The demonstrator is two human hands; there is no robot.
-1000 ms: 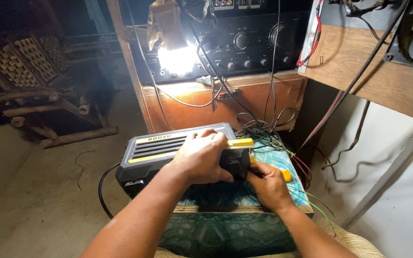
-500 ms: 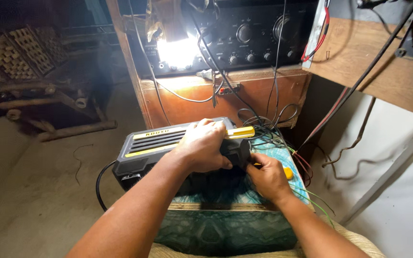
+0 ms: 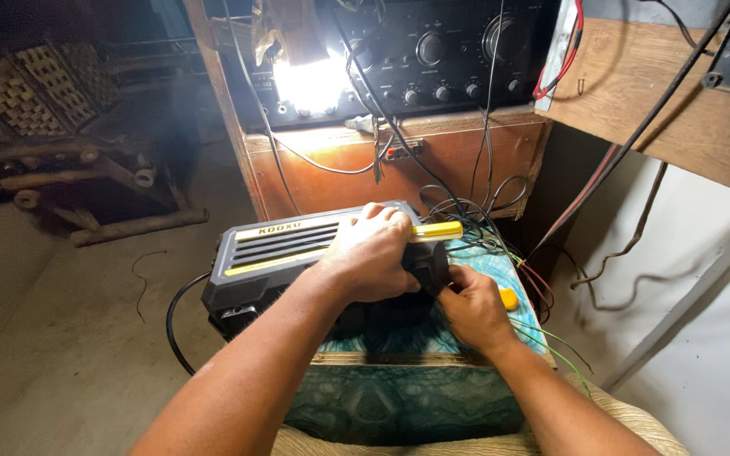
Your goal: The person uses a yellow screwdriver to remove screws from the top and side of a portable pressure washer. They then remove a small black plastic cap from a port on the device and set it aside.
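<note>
A black box-shaped device (image 3: 272,253) with yellow trim and vent slots lies on a green patterned table top (image 3: 399,405). My left hand (image 3: 371,253) rests on top of its right end, fingers curled over the edge. My right hand (image 3: 471,306) is closed at the device's right side, pressed against its black end; what it pinches is hidden. A yellow tool handle (image 3: 509,297) pokes out just behind my right hand. A black cable (image 3: 175,325) leaves the device's left end.
A black amplifier with knobs (image 3: 441,51) sits on a brown wooden cabinet (image 3: 399,165) behind, with a bright lamp (image 3: 310,80) glaring. Loose wires (image 3: 483,219) tangle at the right. A woven wooden chair (image 3: 52,135) stands at the left. A plank shelf (image 3: 669,110) overhangs at the right.
The view has shifted slightly upward and closer. Both hands stay at the device's right end, almost unmoved.
</note>
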